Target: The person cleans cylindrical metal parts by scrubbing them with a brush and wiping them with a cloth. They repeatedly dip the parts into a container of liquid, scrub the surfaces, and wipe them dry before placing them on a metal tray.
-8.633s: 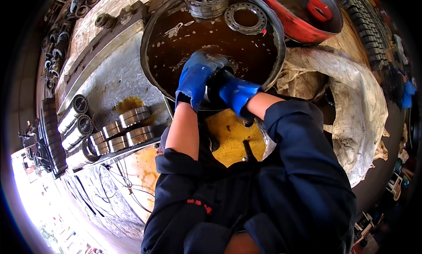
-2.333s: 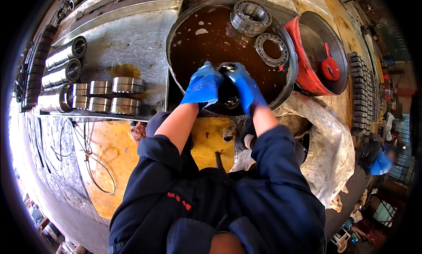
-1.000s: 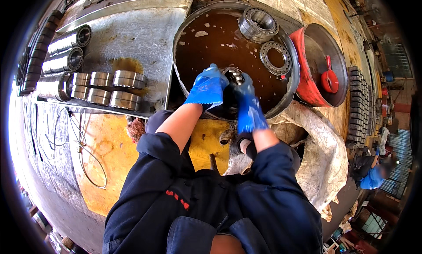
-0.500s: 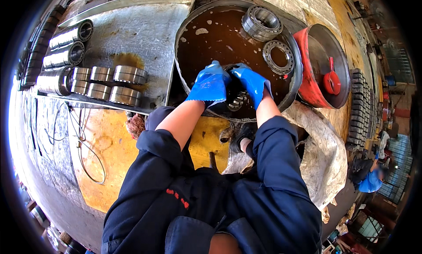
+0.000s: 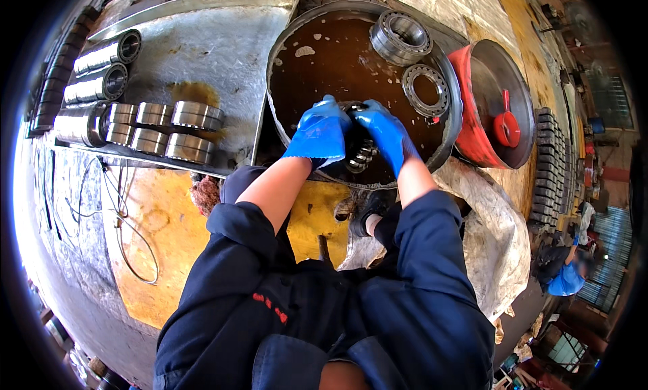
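My left hand (image 5: 322, 128) and my right hand (image 5: 386, 128), both in blue rubber gloves, are closed around opposite sides of a roller bearing (image 5: 362, 158). They hold it over the near part of a round metal basin (image 5: 453, 135) of brown liquid. Rollers show below and between the gloves; the gloves hide much of the bearing, and most fingertips are out of sight. Farther back in the basin sits a thick bearing (image 5: 393, 47). Beside it lies a flatter bearing (image 5: 410, 94), partly in the liquid.
Left of the basin, a metal tray (image 5: 223, 59) carries several shiny bearing rings (image 5: 194, 147). A red drum (image 5: 467, 113) with a red scoop (image 5: 506, 129) stands at the right. Stacked dark parts (image 5: 550, 167) lie beyond it. A person in blue (image 5: 567, 280) is far right.
My right hand has turned slightly at the wrist, its forearm shifting a little to the right. More of the bearing's rollers show between the gloves. Both hands keep their hold.
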The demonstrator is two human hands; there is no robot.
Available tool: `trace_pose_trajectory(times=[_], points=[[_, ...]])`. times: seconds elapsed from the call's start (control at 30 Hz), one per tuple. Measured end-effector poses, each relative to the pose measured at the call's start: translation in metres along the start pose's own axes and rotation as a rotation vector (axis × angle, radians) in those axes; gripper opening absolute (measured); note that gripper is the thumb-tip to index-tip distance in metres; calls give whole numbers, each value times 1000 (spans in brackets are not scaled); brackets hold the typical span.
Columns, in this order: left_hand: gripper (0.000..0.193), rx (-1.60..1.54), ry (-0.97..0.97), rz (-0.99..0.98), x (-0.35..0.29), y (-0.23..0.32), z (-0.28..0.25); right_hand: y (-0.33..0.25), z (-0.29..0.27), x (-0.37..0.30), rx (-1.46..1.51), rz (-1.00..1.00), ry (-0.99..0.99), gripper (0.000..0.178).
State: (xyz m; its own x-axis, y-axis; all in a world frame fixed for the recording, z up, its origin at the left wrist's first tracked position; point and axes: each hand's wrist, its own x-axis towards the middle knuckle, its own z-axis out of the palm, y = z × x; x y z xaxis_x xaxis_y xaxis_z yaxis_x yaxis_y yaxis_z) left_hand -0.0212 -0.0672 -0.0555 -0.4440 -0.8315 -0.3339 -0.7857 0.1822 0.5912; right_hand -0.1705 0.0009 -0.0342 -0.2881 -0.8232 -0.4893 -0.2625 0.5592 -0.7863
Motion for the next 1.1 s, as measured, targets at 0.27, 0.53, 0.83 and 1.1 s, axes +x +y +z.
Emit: trace_pose_trajectory(times=[0.27,0.53,0.83,1.1], points=[[29,197,-45,262,-32,22,-39,64,18,48,-346,33,307,76],[22,409,55,441,-15,-14,-6,26,32,-32,-433,287,292,105],[19,328,29,509,-19,-1,-17,67,5,71,215,74,-107,48],[18,488,116,593,-21,-8,-16,105,67,-17,-228,56,525,91]])
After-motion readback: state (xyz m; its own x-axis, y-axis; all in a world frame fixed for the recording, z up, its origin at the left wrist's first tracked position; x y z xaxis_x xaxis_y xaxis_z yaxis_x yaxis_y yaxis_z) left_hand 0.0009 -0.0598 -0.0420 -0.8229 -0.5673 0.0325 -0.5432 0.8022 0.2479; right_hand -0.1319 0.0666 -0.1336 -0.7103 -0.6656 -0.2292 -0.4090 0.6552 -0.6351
